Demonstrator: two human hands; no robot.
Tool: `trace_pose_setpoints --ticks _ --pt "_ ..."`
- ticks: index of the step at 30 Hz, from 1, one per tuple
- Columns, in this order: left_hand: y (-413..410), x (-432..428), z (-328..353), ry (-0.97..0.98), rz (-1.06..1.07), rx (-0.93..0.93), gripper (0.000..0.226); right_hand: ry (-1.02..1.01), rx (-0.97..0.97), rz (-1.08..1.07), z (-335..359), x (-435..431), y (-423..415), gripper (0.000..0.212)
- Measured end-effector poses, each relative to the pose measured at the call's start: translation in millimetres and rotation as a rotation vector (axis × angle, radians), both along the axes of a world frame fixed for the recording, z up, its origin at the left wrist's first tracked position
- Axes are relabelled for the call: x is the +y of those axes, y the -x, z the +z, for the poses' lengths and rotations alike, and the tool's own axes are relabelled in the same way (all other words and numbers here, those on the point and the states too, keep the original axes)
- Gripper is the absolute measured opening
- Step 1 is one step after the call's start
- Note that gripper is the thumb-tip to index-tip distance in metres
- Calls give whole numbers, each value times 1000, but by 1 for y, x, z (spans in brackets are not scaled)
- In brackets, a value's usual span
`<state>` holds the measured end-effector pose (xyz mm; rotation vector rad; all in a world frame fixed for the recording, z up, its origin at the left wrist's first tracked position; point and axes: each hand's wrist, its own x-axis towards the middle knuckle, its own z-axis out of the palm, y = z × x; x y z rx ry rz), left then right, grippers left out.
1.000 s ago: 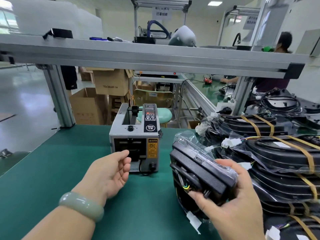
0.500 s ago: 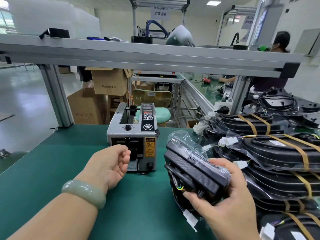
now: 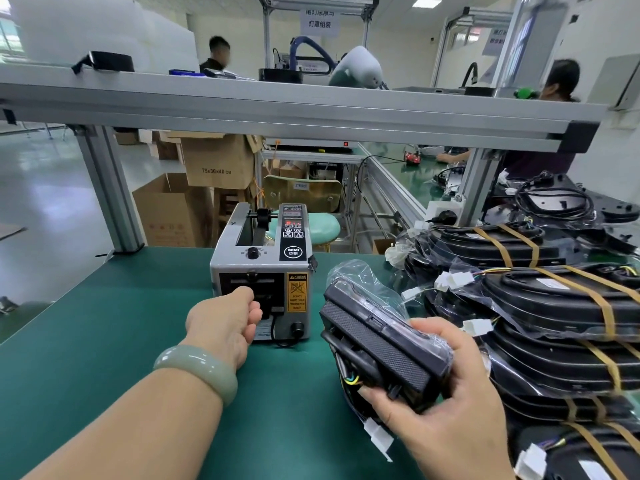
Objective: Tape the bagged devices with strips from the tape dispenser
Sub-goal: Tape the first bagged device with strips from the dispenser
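Note:
A grey tape dispenser (image 3: 265,261) stands on the green table (image 3: 86,327). My left hand (image 3: 225,320), with a pale green bangle on the wrist, is at the dispenser's front outlet, fingers curled toward the slot. The fingertips are hidden and no tape strip shows. To the right, my right hand (image 3: 446,410) grips a black device in a clear plastic bag (image 3: 381,344) and holds it tilted above the table. Wires and a white connector hang below it.
Stacks of bagged black devices bound with brown tape (image 3: 561,306) fill the table's right side. An aluminium shelf beam (image 3: 277,112) crosses overhead on a post (image 3: 107,192) at the left. Cardboard boxes (image 3: 214,164) and people stand beyond the bench.
My left hand has moved forward from in front of the dispenser to its outlet, and its fingers have curled in. My right hand keeps holding the bagged device.

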<state>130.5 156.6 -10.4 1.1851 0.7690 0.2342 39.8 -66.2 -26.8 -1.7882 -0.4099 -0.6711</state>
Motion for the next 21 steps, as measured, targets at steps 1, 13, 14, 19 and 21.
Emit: trace_pose_setpoints --ticks 1,13,14,19,21 --pt "0 0 -2 -13 4 5 14 8 -5 -2 -1 0 0 72" --pt "7 2 6 48 -80 -23 16 41 -35 -21 0 1 0 73" --pt "6 2 9 51 -85 -23 16 43 -34 -22 0 1 0 73" --pt "4 1 10 64 -67 -7 12 31 -19 -14 -2 0 0 74" --pt "4 1 9 63 -65 4 13 36 -18 -19 -2 0 0 74"
